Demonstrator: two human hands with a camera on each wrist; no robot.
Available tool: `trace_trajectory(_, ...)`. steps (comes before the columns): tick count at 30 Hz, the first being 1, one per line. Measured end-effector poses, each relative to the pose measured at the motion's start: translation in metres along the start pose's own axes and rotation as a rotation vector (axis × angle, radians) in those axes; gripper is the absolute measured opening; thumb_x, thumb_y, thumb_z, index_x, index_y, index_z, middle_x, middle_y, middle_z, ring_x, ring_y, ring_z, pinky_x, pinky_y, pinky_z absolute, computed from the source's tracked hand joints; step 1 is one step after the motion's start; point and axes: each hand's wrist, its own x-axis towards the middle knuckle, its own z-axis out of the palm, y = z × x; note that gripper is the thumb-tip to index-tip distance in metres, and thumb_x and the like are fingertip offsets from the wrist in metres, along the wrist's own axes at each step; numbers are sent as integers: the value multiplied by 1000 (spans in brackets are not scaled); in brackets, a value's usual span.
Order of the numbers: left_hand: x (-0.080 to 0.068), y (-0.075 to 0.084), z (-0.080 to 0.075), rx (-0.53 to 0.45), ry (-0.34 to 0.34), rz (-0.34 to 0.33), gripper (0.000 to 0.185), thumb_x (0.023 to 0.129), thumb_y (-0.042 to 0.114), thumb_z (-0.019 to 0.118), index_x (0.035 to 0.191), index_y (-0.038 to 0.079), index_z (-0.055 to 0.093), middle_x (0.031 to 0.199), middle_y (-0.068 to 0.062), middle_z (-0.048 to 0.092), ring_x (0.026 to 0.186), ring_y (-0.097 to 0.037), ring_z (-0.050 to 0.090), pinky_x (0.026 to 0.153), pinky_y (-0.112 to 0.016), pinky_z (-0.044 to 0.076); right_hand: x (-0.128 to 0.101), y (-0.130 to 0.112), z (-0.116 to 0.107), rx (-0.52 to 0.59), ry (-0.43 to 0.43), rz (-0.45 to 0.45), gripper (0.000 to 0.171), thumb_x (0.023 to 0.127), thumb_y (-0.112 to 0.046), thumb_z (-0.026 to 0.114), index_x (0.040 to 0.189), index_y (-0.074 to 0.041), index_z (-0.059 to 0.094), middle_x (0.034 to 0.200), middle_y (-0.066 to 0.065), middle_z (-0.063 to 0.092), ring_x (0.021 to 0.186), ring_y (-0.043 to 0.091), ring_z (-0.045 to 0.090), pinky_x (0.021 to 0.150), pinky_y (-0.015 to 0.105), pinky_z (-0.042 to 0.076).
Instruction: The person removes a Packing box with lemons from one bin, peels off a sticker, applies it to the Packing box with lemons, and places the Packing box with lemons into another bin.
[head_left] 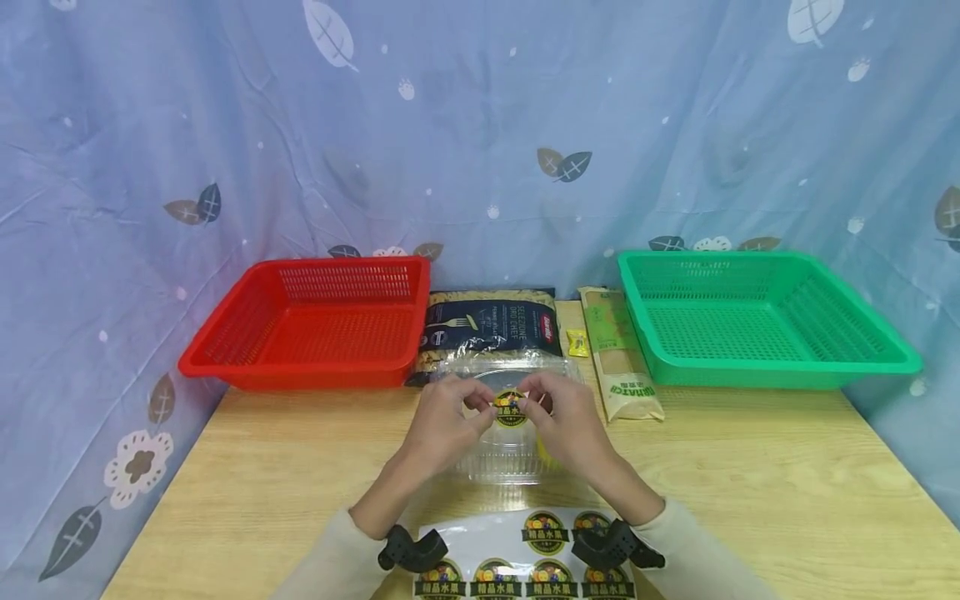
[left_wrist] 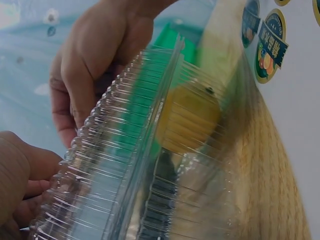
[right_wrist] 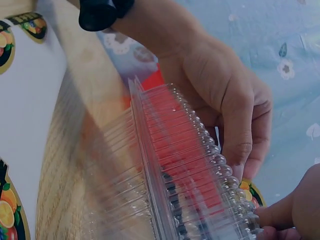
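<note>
The sticker (head_left: 511, 410) is at the centre of the frame, over the clear box (head_left: 498, 467); I can't tell whether they touch. It's round, without a long axis; its lettered band runs left to right, reading upright. Fingers of the left hand (head_left: 448, 417) and right hand (head_left: 566, 418) pinch opposite edges. I'd keep it taut and level, pressing centre first, then smoothing outward.

Blue leaf-print curtain (head_left: 480, 108) behind pale wooden table (head_left: 757, 492)

Left hand (head_left: 448, 417) and right hand (head_left: 567, 419) pinch near each other
</note>
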Motion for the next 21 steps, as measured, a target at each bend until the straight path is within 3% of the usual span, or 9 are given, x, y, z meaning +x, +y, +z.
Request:
trace_trajectory(3, -1, -1, 2, 16, -4, -11, 9, 83, 9, 79, 91, 12, 77, 72, 10, 65, 78, -17, 54, 71, -32, 40, 0, 0, 2, -40, -8, -1, 14, 87, 2, 75, 99, -5, 71, 74, -1, 62, 59, 8, 51, 54, 25, 46)
trace_trajectory(9, -1, -1, 5, 59, 10, 28, 9, 83, 9, 77, 92, 11, 77, 72, 10, 66, 72, -10, 51, 64, -27, 41, 1, 1, 3, -110, -6, -16, 16, 85, 4, 75, 99, -4, 73, 76, 0, 64, 62, 7, 53, 59, 25, 47)
trace_trajectory(21, 0, -1, 5, 136, 29, 46, 9, 82, 10, 77, 90, 12, 77, 71, 10, 66, 69, -8, 51, 64, -25, 41, 3, -2, 4, -115, -48, 7, 28, 82, 5, 77, 109, -1, 73, 83, 1, 66, 64, 6, 57, 59, 25, 49)
